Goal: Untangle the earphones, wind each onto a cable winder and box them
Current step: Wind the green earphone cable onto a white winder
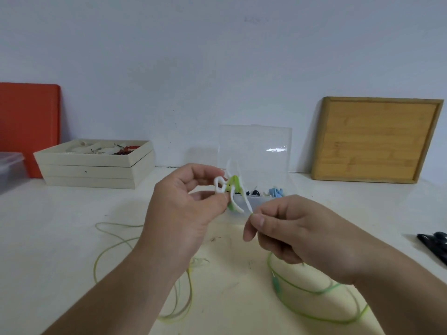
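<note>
Your left hand (183,201) pinches the stiff-looking winder (234,187), right hand (285,228) fingers (256,220) clamped on limp, likely slippery cable (312,291) just beside it: grip close

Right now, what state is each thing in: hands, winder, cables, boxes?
left hand, fingers pinch the cable winder, held off the table.
right hand, fingers pinch the green cable near its end, beside the winder.
green cable, mostly loose loops on the table.
yellow cable, loose on the table.
clear box, lid standing open, small items inside.
cream tray stack, top tray uncovered, holding items.
wooden tray, leaning against the wall.
</note>
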Tool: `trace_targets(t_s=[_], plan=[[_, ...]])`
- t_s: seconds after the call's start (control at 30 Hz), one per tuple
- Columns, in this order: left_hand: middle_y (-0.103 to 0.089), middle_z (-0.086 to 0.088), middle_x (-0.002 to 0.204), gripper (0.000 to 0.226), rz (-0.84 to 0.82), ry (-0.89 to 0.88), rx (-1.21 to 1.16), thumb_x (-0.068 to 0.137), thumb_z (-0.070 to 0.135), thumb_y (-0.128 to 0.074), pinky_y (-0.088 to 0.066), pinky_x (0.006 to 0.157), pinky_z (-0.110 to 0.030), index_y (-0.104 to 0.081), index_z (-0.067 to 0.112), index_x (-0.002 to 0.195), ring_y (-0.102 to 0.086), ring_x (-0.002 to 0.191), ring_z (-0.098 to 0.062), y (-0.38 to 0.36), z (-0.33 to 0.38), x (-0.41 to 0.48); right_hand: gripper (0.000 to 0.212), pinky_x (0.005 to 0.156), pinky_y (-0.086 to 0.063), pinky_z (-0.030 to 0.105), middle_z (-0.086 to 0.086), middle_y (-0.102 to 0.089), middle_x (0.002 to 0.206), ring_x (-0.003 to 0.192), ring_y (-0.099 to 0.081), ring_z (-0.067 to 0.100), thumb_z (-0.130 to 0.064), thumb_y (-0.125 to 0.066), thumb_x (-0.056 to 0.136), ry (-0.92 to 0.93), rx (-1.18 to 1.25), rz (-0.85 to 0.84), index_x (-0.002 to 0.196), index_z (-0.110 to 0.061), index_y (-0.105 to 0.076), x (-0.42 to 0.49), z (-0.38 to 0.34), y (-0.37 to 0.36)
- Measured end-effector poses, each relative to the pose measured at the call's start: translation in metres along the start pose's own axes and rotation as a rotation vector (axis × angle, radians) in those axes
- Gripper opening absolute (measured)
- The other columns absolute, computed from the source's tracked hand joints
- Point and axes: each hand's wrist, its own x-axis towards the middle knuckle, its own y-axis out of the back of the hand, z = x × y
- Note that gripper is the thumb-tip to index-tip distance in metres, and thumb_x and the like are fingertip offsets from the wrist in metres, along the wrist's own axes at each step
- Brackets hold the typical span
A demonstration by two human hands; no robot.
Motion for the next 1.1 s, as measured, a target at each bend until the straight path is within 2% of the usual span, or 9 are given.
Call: trace_targets(t_s=[0.13, 0.3, 0.37, 0.47, 0.53, 0.63, 0.8, 0.97, 1.1], plan=[[-0.077, -0.002, 0.089, 0.026, 0.052, 0.012, 0.007, 0.077, -0.008, -0.074, -0.058, 0.087, -0.053, -0.071, 0.016, 0.088, -0.074, 0.076, -0.021, -0.003, 0.002, -0.001, 0.024, 0.047, -0.030, 0.025, 0.008, -0.043, 0.058, 0.052, -0.035, 0.021, -0.026, -0.058, 0.097, 0.050, -0.062, -0.078, 0.085, -0.012, -0.072, -0.001, -0.003, 0.000], [-0.076, 0.000, 0.088, 0.028, 0.069, -0.002, 0.040, 0.075, -0.007, -0.072, -0.058, 0.085, -0.054, -0.071, 0.018, 0.086, -0.074, 0.074, -0.022, -0.005, -0.002, -0.003, 0.025, 0.059, -0.045, 0.026, 0.002, -0.057, 0.060, 0.056, -0.054, 0.017, -0.028, -0.059, 0.095, 0.053, -0.055, -0.113, 0.081, -0.012, -0.072, -0.002, 0.000, 0.001], [-0.076, 0.003, 0.087, 0.027, 0.067, -0.039, 0.090, 0.075, -0.004, -0.074, -0.061, 0.077, -0.041, -0.070, 0.021, 0.083, -0.074, 0.072, -0.019, -0.004, -0.003, -0.002, 0.028, 0.062, -0.045, 0.023, 0.003, -0.057, 0.062, 0.060, -0.056, 0.018, -0.031, -0.054, 0.091, 0.074, -0.018, -0.124, 0.081, -0.013, -0.072, -0.002, -0.001, 0.001], [-0.072, 0.012, 0.078, 0.025, 0.047, -0.170, 0.315, 0.075, 0.006, -0.075, -0.047, 0.055, -0.015, -0.068, 0.029, 0.079, -0.068, 0.066, -0.007, -0.004, -0.006, -0.005, 0.029, 0.068, -0.043, 0.020, 0.002, -0.056, 0.062, 0.065, -0.058, 0.017, -0.032, -0.051, 0.092, 0.113, -0.041, -0.116, 0.081, -0.016, -0.072, -0.003, -0.003, 0.004], [-0.068, 0.016, 0.078, 0.027, 0.051, -0.280, 0.474, 0.075, 0.006, -0.075, -0.045, 0.056, -0.011, -0.067, 0.032, 0.080, -0.066, 0.071, -0.006, -0.004, -0.007, -0.006, 0.029, 0.067, -0.042, 0.026, 0.002, -0.050, 0.058, 0.060, -0.052, 0.018, -0.033, -0.054, 0.091, 0.125, -0.039, -0.093, 0.078, -0.016, -0.073, -0.004, -0.003, 0.005], [-0.064, 0.017, 0.079, 0.030, 0.058, -0.381, 0.635, 0.074, 0.003, -0.074, -0.046, 0.059, -0.012, -0.066, 0.031, 0.082, -0.064, 0.073, -0.006, -0.002, -0.008, -0.005, 0.024, 0.061, -0.041, 0.032, -0.005, -0.042, 0.051, 0.049, -0.039, 0.012, -0.030, -0.060, 0.085, 0.153, -0.011, 0.024, 0.076, -0.013, -0.074, -0.004, -0.006, 0.003], [-0.065, 0.020, 0.078, 0.029, -0.131, -0.262, 0.552, 0.075, 0.002, -0.073, -0.045, 0.056, -0.011, -0.069, 0.030, 0.079, -0.063, 0.066, -0.003, 0.001, -0.004, -0.006, 0.018, 0.051, -0.028, 0.039, 0.003, -0.035, 0.051, 0.051, -0.028, 0.023, -0.028, -0.065, 0.084, 0.185, -0.037, 0.377, 0.076, -0.016, -0.075, -0.003, -0.006, 0.009], [-0.068, 0.010, 0.071, 0.034, -0.276, -0.161, 0.437, 0.076, -0.005, -0.071, -0.043, 0.051, -0.015, -0.071, 0.029, 0.076, -0.063, 0.059, -0.006, 0.001, 0.000, -0.007, 0.016, 0.038, -0.026, 0.012, -0.013, -0.046, 0.039, 0.037, -0.032, 0.004, -0.023, -0.071, 0.086, 0.228, -0.159, 0.601, 0.070, -0.021, -0.074, -0.004, -0.009, 0.014], [-0.072, 0.000, 0.074, 0.030, -0.351, -0.100, 0.226, 0.072, -0.009, -0.072, -0.046, 0.057, -0.017, -0.071, 0.022, 0.077, -0.067, 0.066, -0.013, -0.001, 0.002, -0.006, 0.016, 0.043, -0.029, 0.019, -0.011, -0.044, 0.045, 0.044, -0.032, 0.010, -0.027, -0.069, 0.088, 0.186, -0.118, 0.577, 0.074, -0.020, -0.073, -0.002, -0.005, 0.016]])
